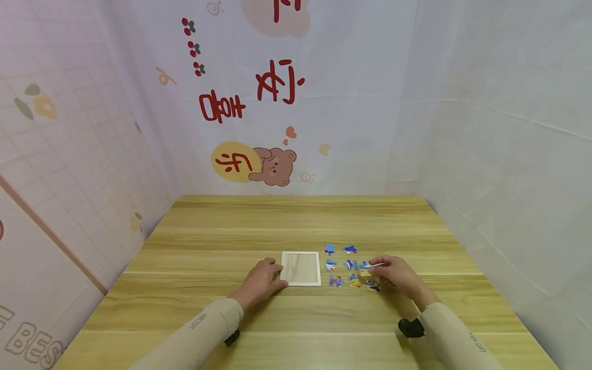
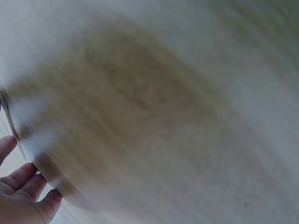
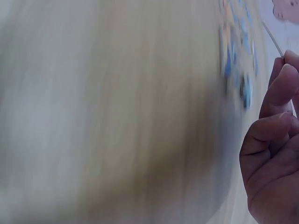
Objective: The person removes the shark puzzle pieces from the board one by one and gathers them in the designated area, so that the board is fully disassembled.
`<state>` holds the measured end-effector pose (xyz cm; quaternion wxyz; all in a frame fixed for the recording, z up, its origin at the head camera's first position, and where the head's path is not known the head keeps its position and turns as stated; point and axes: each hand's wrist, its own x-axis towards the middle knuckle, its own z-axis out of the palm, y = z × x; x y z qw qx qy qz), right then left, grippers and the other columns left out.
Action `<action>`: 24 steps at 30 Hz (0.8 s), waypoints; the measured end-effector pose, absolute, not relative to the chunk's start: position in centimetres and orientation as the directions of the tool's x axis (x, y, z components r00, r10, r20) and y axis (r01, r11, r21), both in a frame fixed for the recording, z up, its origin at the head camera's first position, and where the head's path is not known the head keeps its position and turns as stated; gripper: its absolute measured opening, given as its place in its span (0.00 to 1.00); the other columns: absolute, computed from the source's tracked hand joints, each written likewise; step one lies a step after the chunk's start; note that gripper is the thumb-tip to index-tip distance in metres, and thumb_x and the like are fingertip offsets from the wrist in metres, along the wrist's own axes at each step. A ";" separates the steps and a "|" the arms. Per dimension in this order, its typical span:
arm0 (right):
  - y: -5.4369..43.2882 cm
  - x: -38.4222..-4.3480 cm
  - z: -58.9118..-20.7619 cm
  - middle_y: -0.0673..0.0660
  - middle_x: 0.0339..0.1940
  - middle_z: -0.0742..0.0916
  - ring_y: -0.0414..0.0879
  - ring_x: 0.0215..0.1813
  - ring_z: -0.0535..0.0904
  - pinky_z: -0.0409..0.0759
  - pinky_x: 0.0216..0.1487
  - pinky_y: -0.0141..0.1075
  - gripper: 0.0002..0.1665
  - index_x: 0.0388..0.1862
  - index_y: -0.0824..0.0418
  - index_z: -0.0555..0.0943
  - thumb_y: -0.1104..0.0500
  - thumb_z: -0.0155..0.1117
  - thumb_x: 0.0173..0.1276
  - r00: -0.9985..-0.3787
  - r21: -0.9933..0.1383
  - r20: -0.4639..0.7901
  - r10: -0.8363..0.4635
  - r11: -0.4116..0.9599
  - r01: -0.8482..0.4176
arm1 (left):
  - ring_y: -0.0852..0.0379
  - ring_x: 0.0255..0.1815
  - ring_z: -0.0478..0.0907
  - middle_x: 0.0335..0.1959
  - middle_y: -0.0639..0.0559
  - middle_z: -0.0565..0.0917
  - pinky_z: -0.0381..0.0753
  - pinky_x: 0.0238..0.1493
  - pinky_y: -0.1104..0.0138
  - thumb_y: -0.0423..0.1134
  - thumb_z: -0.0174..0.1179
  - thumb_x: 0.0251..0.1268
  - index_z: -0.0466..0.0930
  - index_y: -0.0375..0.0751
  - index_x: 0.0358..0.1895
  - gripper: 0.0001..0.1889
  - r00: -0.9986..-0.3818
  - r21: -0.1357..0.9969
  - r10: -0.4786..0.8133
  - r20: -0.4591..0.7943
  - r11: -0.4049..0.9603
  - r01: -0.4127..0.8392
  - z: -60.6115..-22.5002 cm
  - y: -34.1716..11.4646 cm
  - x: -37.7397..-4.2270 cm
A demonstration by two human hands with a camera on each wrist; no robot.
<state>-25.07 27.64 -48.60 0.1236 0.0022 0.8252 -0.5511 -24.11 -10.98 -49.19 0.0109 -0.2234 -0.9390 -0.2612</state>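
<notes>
A white square frame (image 1: 319, 270) lies flat on the wooden table, its wood-toned inside bare. My left hand (image 1: 260, 281) rests at the frame's left side, thumb near the lower left corner. Extended fingers (image 2: 33, 186) touch an edge in the left wrist view. My right hand (image 1: 401, 277) pinches a blue and yellow jigsaw piece (image 1: 366, 271) between thumb and fingertips, above other pieces. From the right wrist the held piece (image 3: 272, 38) shows as a thin edge, raised off the table. It partly covers the pieces beneath.
Several loose jigsaw pieces lie in rough rows right of the frame, among them a red and blue piece (image 1: 336, 281), a blue piece (image 1: 330, 250) and a dark blue piece (image 1: 350, 250). The wooden table (image 1: 296, 216) meets printed white cloth walls at the back and sides.
</notes>
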 end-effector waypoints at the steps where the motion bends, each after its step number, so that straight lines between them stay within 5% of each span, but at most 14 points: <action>1: 28.2 -24.9 -48.7 0.54 0.26 0.81 0.45 0.25 0.72 0.69 0.24 0.34 0.19 0.53 0.69 0.78 0.59 0.66 0.69 -0.968 -0.906 -0.211 -0.134 0.400 0.142 | 0.32 0.61 0.72 0.58 0.27 0.75 0.69 0.62 0.43 0.42 0.70 0.61 0.80 0.26 0.55 0.25 -0.900 0.483 0.414 0.139 0.765 0.427 -49.2 -11.0 -24.1; 13: 33.4 -23.5 -49.5 0.52 0.23 0.79 0.41 0.24 0.72 0.71 0.25 0.32 0.22 0.55 0.73 0.75 0.58 0.64 0.70 -0.944 -0.907 -0.241 -0.224 0.399 0.137 | 0.31 0.62 0.71 0.59 0.26 0.74 0.68 0.63 0.43 0.41 0.69 0.63 0.79 0.25 0.56 0.25 -0.904 0.506 0.411 0.120 0.758 0.412 -49.0 -11.4 -23.8; 24: 34.0 -22.8 -49.9 0.54 0.26 0.81 0.44 0.27 0.74 0.71 0.24 0.33 0.18 0.53 0.68 0.79 0.58 0.65 0.69 -0.945 -0.842 -0.291 -0.151 0.510 0.177 | 0.30 0.61 0.72 0.59 0.26 0.74 0.68 0.62 0.42 0.41 0.69 0.62 0.79 0.25 0.56 0.24 -0.901 0.519 0.415 0.125 0.747 0.416 -48.9 -11.4 -23.8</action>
